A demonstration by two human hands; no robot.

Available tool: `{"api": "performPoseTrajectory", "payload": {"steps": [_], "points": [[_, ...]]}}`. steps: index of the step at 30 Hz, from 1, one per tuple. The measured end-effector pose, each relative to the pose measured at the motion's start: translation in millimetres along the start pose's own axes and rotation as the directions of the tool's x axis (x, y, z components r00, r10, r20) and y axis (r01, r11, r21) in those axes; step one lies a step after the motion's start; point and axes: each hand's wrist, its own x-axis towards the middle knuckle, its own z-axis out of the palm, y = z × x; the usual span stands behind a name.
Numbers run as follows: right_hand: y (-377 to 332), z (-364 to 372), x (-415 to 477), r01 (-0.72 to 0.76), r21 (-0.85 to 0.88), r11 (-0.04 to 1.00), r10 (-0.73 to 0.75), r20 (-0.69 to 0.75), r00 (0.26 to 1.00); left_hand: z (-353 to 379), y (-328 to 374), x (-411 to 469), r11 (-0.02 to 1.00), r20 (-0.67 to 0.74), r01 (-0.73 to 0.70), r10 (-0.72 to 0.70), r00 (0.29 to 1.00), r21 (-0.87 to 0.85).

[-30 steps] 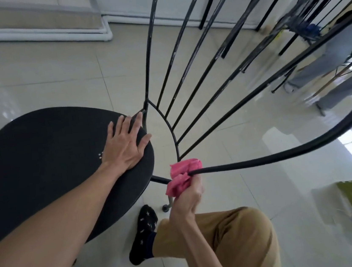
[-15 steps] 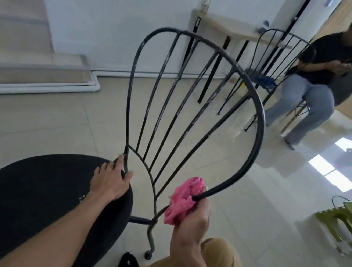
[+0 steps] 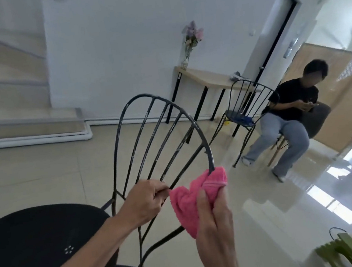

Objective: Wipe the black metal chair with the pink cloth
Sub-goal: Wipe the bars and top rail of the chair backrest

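Observation:
The black metal chair (image 3: 157,135) fills the lower middle, its round seat at lower left and its arched, spoked backrest rising toward the centre. My left hand (image 3: 143,203) grips one backrest spoke low down. My right hand (image 3: 214,224) holds the pink cloth (image 3: 192,200), which wraps the right side of the backrest's outer hoop just below its bend. The cloth hides the hoop where it is clamped.
A seated person (image 3: 288,117) is at the right beside a second black wire chair (image 3: 245,111). A wooden side table (image 3: 206,78) with a flower vase (image 3: 189,47) stands by the wall. Steps (image 3: 25,120) rise at left. A green stool (image 3: 345,252) sits bottom right.
My left hand left the seat edge and took hold of a backrest spoke. My right hand slid the cloth up along the outer hoop. The view tilted upward into the room.

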Motion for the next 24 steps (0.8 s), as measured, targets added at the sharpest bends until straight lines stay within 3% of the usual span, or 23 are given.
{"api": "performPoseTrajectory", "payload": {"steps": [2,4,6,8,12,15,19,24], "points": [[-18.7,-3.9,15.7,0.107,-0.276,0.955,-0.120,-0.031,0.992,-4.4,0.2,2.9,1.000,0.045,0.008,-0.010,0.999,0.027],[-36.0,-4.9,41.7,0.198,-0.424,0.884,-0.208,0.024,0.978,-7.1,1.6,5.2,0.999,0.065,0.019,-0.022,0.998,0.043],[-52.2,-3.5,76.6,0.213,-0.638,0.740,-0.139,0.165,0.977,-9.3,5.3,7.2,0.998,0.076,0.026,-0.030,0.997,0.056],[-66.7,1.8,117.1,0.215,-0.786,0.579,0.024,0.280,0.960,-10.7,8.1,8.2,0.997,0.091,0.034,-0.041,0.995,0.076],[-93.1,19.0,170.2,0.196,-0.773,0.603,0.194,0.380,0.904,-11.8,11.1,6.8,0.994,0.097,0.056,-0.065,0.993,0.093],[-86.2,16.7,169.6,0.191,-0.772,0.607,0.183,0.370,0.911,-12.0,13.9,5.4,0.989,0.090,0.070,-0.082,0.993,0.128],[-64.3,-2.8,138.5,0.150,-0.876,0.458,0.127,0.231,0.965,-10.3,14.2,4.5,0.985,0.077,0.083,-0.096,0.992,0.151],[-73.8,7.8,166.8,0.205,-0.836,0.509,0.169,0.331,0.929,-15.2,17.8,5.7,0.989,0.122,0.086,-0.101,0.987,0.116]]}}
